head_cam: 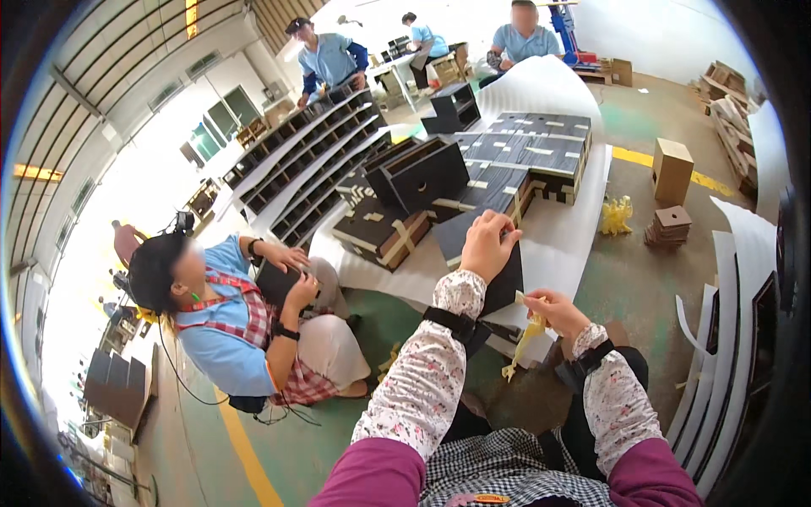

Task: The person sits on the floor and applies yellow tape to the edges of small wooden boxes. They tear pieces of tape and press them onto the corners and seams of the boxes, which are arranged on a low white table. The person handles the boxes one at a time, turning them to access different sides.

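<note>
My left hand (489,246) rests with curled fingers at the upper edge of a dark panel or box (504,279) in front of me; my forearm covers part of it, and its exact grip is hard to make out. To the right, my right hand (554,312) pinches a crumpled strip of yellowish masking tape (529,336) that hangs down. Beyond my hands, black wood-grain boxes (500,184) bear pieces of pale tape at their seams. An open black box (421,174) stands tilted among them.
White foam sheet (570,253) lies under the boxes. A co-worker (241,317) crouches close at left, holding a dark box. Right are balled tape (616,215), stacked brown pieces (668,227), an upright box (671,170) and foam-separated panels (722,361). Several people work beyond.
</note>
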